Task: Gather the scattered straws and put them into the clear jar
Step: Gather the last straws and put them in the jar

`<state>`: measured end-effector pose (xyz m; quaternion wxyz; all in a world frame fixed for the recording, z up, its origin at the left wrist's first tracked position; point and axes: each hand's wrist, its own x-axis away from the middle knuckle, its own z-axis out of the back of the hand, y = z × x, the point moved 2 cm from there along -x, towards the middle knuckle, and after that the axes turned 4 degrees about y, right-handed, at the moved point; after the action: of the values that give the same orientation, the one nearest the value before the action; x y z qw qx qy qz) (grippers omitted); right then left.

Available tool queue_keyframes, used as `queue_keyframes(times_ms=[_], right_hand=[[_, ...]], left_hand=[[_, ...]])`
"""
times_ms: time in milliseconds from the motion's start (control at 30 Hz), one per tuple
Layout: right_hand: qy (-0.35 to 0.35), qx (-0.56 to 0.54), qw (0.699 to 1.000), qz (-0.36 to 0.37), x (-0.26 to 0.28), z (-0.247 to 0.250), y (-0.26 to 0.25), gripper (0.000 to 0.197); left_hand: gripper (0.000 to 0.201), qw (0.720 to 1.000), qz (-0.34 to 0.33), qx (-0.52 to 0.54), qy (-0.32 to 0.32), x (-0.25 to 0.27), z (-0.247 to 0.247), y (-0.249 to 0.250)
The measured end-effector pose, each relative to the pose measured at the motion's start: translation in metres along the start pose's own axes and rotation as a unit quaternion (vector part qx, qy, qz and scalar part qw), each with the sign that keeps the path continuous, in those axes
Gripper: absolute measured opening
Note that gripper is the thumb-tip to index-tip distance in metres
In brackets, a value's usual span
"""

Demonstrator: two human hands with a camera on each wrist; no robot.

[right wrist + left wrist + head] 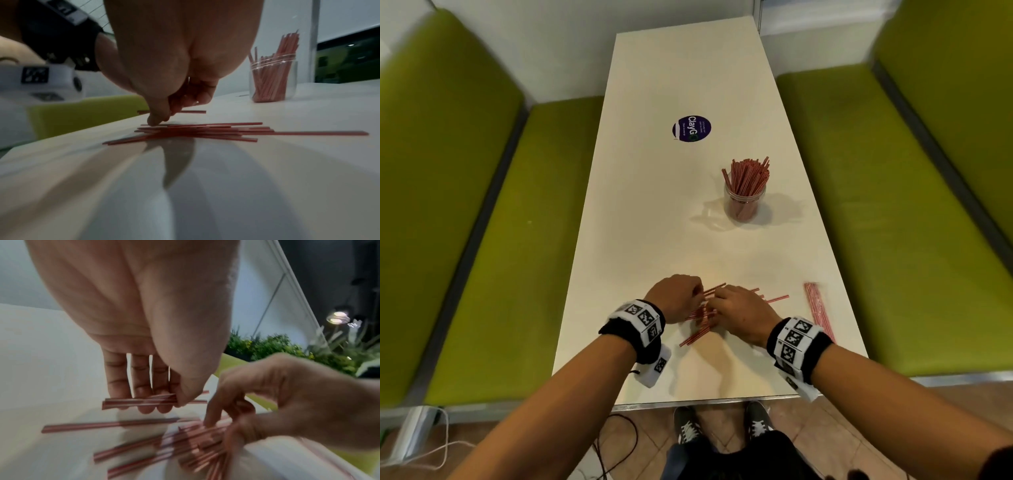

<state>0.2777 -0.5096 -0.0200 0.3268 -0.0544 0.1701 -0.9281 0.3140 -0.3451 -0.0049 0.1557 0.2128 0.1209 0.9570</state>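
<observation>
Green upholstered benches on either side of a long white surface, seen whole only from the head view. Toward the far end, a round dark sticker. Right of centre, well apart from both hands, a clear jar standing upright and packed with red straws; threaded rim and transparent wall legible only in the right wrist view. At the near right edge, a separate pale pink bundle, blurred. Near the front edge, scattered straws in a loose crossed pile, flat on the surface, lying between and under the two hands. Left hand: knuckles only from above; in the left wrist view, thumb and curled fingers pinching a few straws lifted clear of the pile. Right hand: fingers bent downward, thumb tip touching the pile in the right wrist view; whether any straw is actually gripped, impossible to tell.
</observation>
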Motion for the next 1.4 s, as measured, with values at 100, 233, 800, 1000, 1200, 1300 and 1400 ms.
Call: queue_keyframes(times_ms=[100, 233, 800, 1000, 1200, 1300, 1400], right_hand=[[0.001, -0.063, 0.993, -0.102, 0.014, 0.013, 0.015, 0.027], [-0.016, -0.050, 0.977, -0.205, 0.035, 0.026, 0.056, 0.043], [-0.043, -0.110, 0.978, -0.170, 0.027, 0.024, 0.056, 0.032], [-0.116, -0.017, 0.972, -0.202, 0.027, 0.016, 0.056, 0.089], [-0.091, -0.081, 0.970, -0.209, 0.020, 0.005, 0.049, 0.062], [-0.081, -0.106, 0.972, -0.192, 0.017, 0.001, 0.045, 0.049], [-0.059, -0.113, 0.975, -0.183, 0.019, 0.002, 0.047, 0.060]], left_hand=[[0.024, 1.000, -0.030, -0.004, 0.006, 0.001, -0.009, 0.010], [0.039, 0.998, -0.024, 0.046, 0.044, 0.009, -0.012, -0.001], [0.016, 0.988, 0.059, 0.094, 0.110, 0.037, -0.025, -0.030], [0.052, 0.979, 0.147, 0.121, 0.069, 0.056, -0.022, -0.040], [0.054, 0.980, 0.139, 0.129, 0.061, 0.061, -0.048, -0.014], [0.046, 0.975, 0.137, 0.153, 0.086, 0.054, -0.051, -0.007], [0.045, 0.976, 0.126, 0.157, 0.086, 0.052, -0.050, -0.012]])
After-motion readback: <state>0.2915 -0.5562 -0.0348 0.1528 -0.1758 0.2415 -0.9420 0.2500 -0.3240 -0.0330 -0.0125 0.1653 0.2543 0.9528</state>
